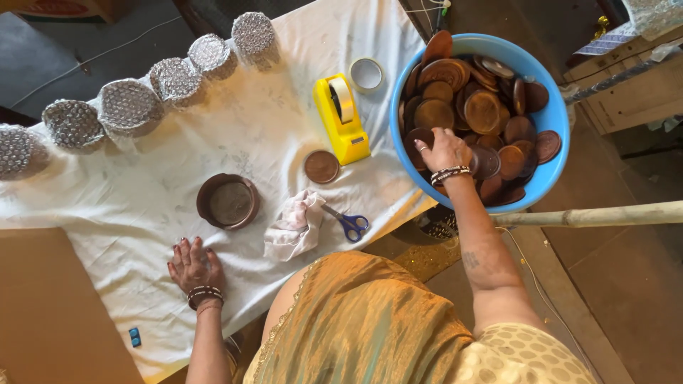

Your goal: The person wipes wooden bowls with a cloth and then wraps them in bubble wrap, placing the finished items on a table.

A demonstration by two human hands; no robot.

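scissors point(350, 224), rag point(293, 225), tape dispenser point(341, 117) lie between bowl point(228, 201) and basin point(555, 117).

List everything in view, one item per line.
Basin: one, blue, right of the table.
Discs: many, brown, in the basin.
Wrapped bundles: six in view, bubble wrap, far table edge.
Tape dispenser: one, yellow, mid-table.
Tape roll: one, beside the dispenser.
Dish: one, brown, on the cloth.
Lid: one, brown, near the dispenser.
Rag: one, white.
Scissors: one, blue-handled.
Left hand: flat on the cloth.
Right hand: on the discs.
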